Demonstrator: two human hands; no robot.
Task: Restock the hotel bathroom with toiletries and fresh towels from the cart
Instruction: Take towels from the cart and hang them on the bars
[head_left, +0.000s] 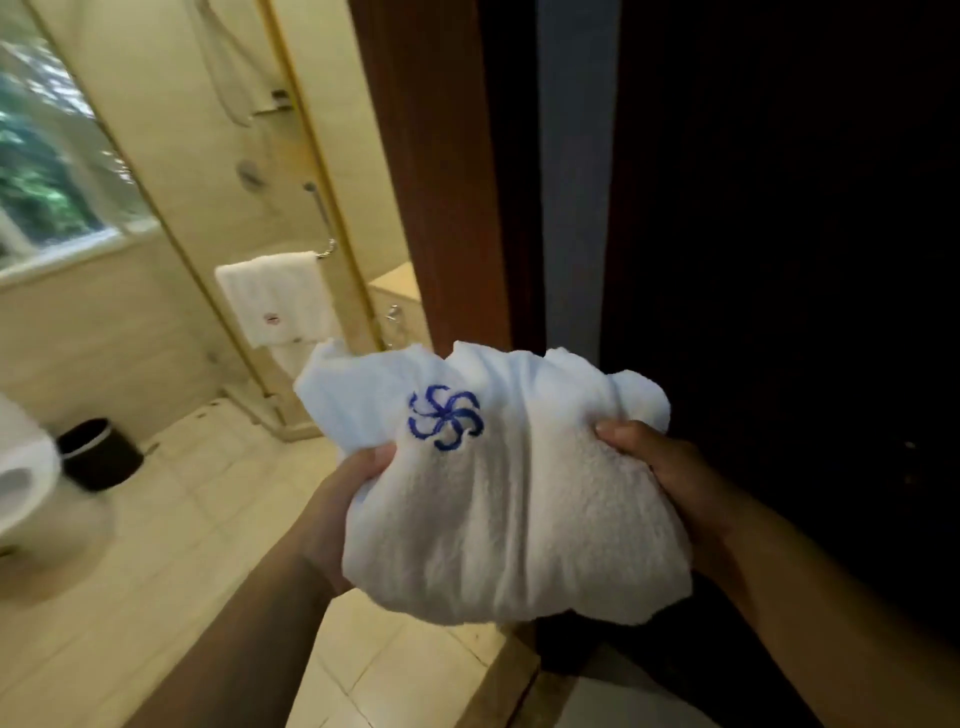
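A bunched white towel (509, 483) is held in the air at a bathroom doorway, the left hand (343, 499) and right hand (670, 478) each clamped on one side. It lies crosswise between them, blue logo (445, 417) facing up. Beyond, a hung towel (275, 296) drapes a rail; a black bin (98, 454) stands on the floor.

Here's the white terry-cloth towel (509, 519), bunched and rumpled, blue embroidered pinwheel logo (445, 417) facing up, held off the floor at lower centre of the frame.
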